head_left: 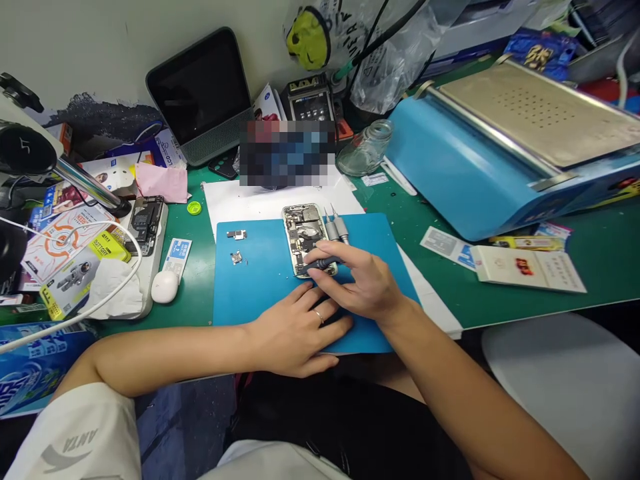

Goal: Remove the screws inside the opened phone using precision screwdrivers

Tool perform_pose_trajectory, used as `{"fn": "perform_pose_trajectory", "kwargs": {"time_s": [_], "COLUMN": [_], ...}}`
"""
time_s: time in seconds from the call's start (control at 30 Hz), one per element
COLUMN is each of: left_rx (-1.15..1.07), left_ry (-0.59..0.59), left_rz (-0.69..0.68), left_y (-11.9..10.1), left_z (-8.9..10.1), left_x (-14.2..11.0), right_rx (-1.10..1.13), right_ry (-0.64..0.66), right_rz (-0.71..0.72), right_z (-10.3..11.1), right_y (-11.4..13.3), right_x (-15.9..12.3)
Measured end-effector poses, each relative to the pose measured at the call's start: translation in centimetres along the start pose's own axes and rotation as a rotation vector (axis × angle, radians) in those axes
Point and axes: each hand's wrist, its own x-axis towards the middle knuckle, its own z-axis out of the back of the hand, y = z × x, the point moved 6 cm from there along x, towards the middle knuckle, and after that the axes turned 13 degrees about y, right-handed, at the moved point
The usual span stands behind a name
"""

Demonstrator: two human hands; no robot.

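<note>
An opened smartphone (306, 230) lies on the blue mat (260, 293), its internal parts bare. Over its lower end, my right hand (360, 280) is closed, thumb and fingers pinching a slim black tool (325, 265); its exact kind is unclear. My left hand (300, 327) rests flat on the mat with fingers spread, fingertips close to the phone's bottom edge. Two grey screwdrivers (337, 229) lie just right of the phone. On the mat's left side are a small metal part (237, 235) and some tiny loose pieces (237, 257).
A blue machine with a metal plate (540, 113) stands at right, a glass jar (365, 148) beside it. A cigarette-style box (529, 269) lies at the front edge. Left are a white earbud case (165, 287), another opened phone (145, 227), a white cable and boxes.
</note>
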Motion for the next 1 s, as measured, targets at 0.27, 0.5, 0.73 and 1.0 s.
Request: {"fn": "perform_pose_trajectory", "kwargs": {"time_s": [0.27, 0.5, 0.73, 1.0], "left_rx": [0.006, -0.002, -0.004, -0.014], "left_ry": [0.007, 0.002, -0.001, -0.011], "left_rz": [0.004, -0.002, -0.003, -0.004], "left_y": [-0.05, -0.03, 0.01, 0.0], "left_z": [-0.16, -0.15, -0.17, -0.13], "left_x": [0.05, 0.07, 0.13, 0.11], "right_rx": [-0.051, -0.064, -0.052, -0.036], "right_ry": [0.049, 0.044, 0.015, 0.001], "right_rz": [0.036, 0.029, 0.005, -0.002], "right_z": [-0.26, -0.32, -0.05, 0.3], "right_y": [0.23, 0.17, -0.03, 0.03], "right_x": [0.31, 0.19, 0.08, 0.2]}}
